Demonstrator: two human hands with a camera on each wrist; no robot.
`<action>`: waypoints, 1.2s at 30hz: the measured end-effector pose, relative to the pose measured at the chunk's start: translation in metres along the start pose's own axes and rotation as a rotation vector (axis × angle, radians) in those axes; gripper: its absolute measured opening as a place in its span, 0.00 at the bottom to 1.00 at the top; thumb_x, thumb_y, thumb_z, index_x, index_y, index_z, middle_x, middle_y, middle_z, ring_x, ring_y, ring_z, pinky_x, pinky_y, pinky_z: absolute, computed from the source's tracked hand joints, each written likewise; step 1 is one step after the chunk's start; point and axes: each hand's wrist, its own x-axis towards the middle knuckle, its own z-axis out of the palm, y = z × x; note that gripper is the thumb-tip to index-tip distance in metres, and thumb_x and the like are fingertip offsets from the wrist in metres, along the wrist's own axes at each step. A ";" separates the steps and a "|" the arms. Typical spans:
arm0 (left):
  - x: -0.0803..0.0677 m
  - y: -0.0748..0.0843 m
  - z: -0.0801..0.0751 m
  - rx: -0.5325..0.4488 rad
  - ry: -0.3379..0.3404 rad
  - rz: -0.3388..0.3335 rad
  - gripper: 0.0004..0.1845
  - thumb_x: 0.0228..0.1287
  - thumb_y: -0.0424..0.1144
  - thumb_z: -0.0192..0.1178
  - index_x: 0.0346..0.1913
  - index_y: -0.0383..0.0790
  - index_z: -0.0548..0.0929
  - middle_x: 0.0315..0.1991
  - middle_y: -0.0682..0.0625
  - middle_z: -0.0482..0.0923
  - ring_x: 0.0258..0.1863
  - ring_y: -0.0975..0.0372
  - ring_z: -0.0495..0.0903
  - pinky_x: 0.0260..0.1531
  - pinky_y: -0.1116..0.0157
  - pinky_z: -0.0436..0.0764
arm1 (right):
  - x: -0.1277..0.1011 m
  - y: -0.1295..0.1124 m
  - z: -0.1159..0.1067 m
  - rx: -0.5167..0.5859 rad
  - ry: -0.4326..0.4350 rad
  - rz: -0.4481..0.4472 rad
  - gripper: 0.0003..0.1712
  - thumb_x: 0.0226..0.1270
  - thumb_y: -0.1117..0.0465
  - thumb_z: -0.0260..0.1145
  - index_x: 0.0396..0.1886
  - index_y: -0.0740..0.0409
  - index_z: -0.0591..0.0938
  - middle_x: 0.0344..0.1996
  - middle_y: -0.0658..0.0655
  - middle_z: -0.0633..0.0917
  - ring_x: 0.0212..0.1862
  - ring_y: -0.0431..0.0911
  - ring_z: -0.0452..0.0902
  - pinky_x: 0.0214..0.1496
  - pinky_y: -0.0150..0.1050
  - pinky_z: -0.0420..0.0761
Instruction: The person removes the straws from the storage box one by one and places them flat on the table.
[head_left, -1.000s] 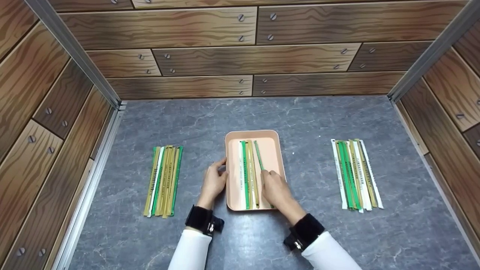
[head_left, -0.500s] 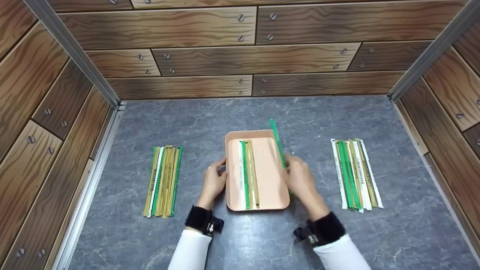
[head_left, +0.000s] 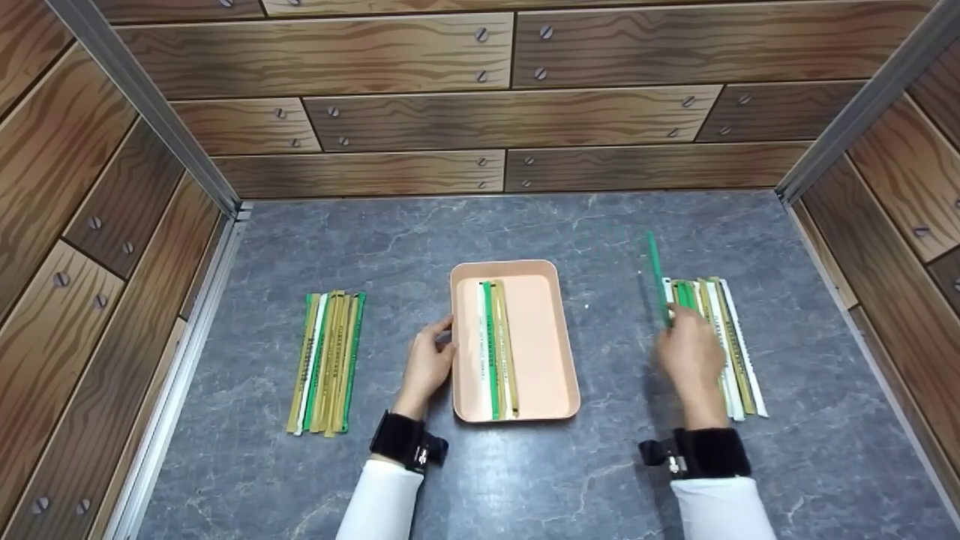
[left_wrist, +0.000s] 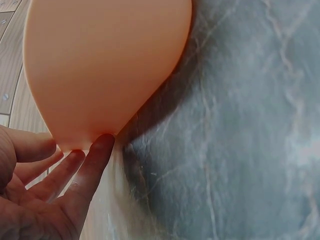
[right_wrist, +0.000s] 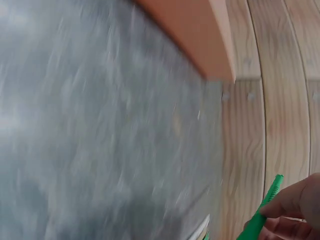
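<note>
A peach tray [head_left: 551,345] sits mid-table with three thin strips [head_left: 495,352], white, green and tan, along its left side. My left hand [head_left: 429,364] rests with straight fingers [left_wrist: 92,167] against the tray's left wall [left_wrist: 100,75]. My right hand [head_left: 694,356] pinches a green strip [head_left: 658,277] and holds it over the left edge of the right pile of strips [head_left: 724,341]. The right wrist view shows the green strip [right_wrist: 260,215] between my fingertips [right_wrist: 295,200] and the tray's corner [right_wrist: 200,37] far off.
A second pile of green, tan and white strips [head_left: 328,360] lies on the grey stone table [head_left: 600,225] left of the tray. Wood-patterned walls [head_left: 480,97] enclose the table at the back and both sides.
My right hand lifted a green strip out of the tray and carried it right, to the right pile. The left hand stayed at the tray's left side.
</note>
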 end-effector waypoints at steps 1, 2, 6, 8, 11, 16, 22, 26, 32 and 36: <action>0.000 0.000 0.000 -0.001 -0.001 -0.002 0.26 0.61 0.20 0.57 0.63 0.31 0.76 0.55 0.38 0.79 0.38 0.54 0.85 0.37 0.63 0.83 | 0.001 0.006 -0.002 -0.010 -0.005 0.029 0.26 0.59 0.70 0.56 0.59 0.63 0.79 0.50 0.69 0.81 0.46 0.70 0.78 0.37 0.66 0.76; 0.000 0.000 0.000 -0.003 -0.003 0.001 0.26 0.61 0.20 0.57 0.64 0.31 0.76 0.55 0.38 0.79 0.38 0.53 0.85 0.37 0.62 0.83 | 0.002 0.012 -0.004 -0.020 -0.015 0.053 0.26 0.60 0.70 0.55 0.59 0.63 0.79 0.51 0.70 0.80 0.47 0.71 0.77 0.38 0.67 0.75; 0.000 0.000 0.000 -0.007 -0.010 0.005 0.25 0.63 0.21 0.57 0.64 0.31 0.76 0.55 0.37 0.78 0.40 0.52 0.85 0.38 0.62 0.83 | 0.006 0.033 -0.009 -0.060 -0.098 0.166 0.27 0.63 0.68 0.53 0.63 0.62 0.76 0.55 0.73 0.77 0.49 0.74 0.75 0.40 0.70 0.73; 0.000 0.001 -0.001 -0.008 -0.010 0.004 0.25 0.63 0.21 0.57 0.64 0.31 0.76 0.55 0.37 0.78 0.40 0.52 0.85 0.39 0.62 0.83 | 0.007 0.041 -0.011 -0.070 -0.138 0.213 0.29 0.63 0.67 0.52 0.66 0.62 0.74 0.56 0.75 0.76 0.50 0.76 0.73 0.42 0.71 0.72; -0.001 0.001 -0.001 -0.005 -0.008 0.004 0.24 0.63 0.21 0.58 0.64 0.30 0.76 0.55 0.38 0.78 0.40 0.52 0.84 0.39 0.62 0.83 | 0.008 0.050 -0.014 -0.080 -0.180 0.264 0.30 0.63 0.67 0.53 0.68 0.62 0.72 0.56 0.77 0.74 0.50 0.76 0.72 0.41 0.70 0.73; -0.001 0.001 -0.001 -0.002 -0.001 0.011 0.25 0.62 0.21 0.57 0.64 0.31 0.76 0.54 0.38 0.79 0.40 0.52 0.85 0.39 0.61 0.83 | 0.007 0.060 -0.014 -0.092 -0.186 0.278 0.30 0.61 0.67 0.56 0.66 0.63 0.72 0.52 0.79 0.76 0.47 0.76 0.74 0.38 0.68 0.74; -0.001 0.000 -0.001 0.019 0.018 0.034 0.25 0.59 0.20 0.58 0.62 0.30 0.77 0.53 0.38 0.80 0.40 0.54 0.85 0.41 0.60 0.83 | 0.007 0.060 -0.016 -0.083 -0.180 0.294 0.33 0.61 0.66 0.55 0.69 0.63 0.69 0.53 0.78 0.74 0.48 0.76 0.72 0.40 0.69 0.73; -0.001 0.000 -0.001 0.021 0.023 0.043 0.25 0.58 0.20 0.58 0.61 0.29 0.78 0.52 0.38 0.81 0.42 0.52 0.84 0.43 0.59 0.82 | 0.005 0.045 -0.013 -0.038 -0.109 0.221 0.29 0.63 0.66 0.54 0.66 0.64 0.73 0.53 0.75 0.75 0.50 0.75 0.72 0.42 0.69 0.72; -0.001 0.000 -0.001 0.010 0.018 0.048 0.26 0.58 0.20 0.58 0.62 0.29 0.77 0.52 0.37 0.81 0.44 0.51 0.84 0.43 0.60 0.83 | -0.004 0.010 0.001 0.061 -0.047 -0.009 0.23 0.60 0.69 0.59 0.56 0.68 0.80 0.44 0.71 0.82 0.45 0.67 0.78 0.39 0.61 0.76; -0.001 -0.001 -0.001 0.002 0.010 0.038 0.26 0.59 0.20 0.57 0.62 0.29 0.77 0.53 0.36 0.80 0.44 0.50 0.84 0.43 0.60 0.83 | -0.013 -0.017 0.016 0.102 -0.074 -0.143 0.22 0.58 0.71 0.60 0.54 0.69 0.81 0.41 0.69 0.83 0.42 0.62 0.80 0.40 0.57 0.79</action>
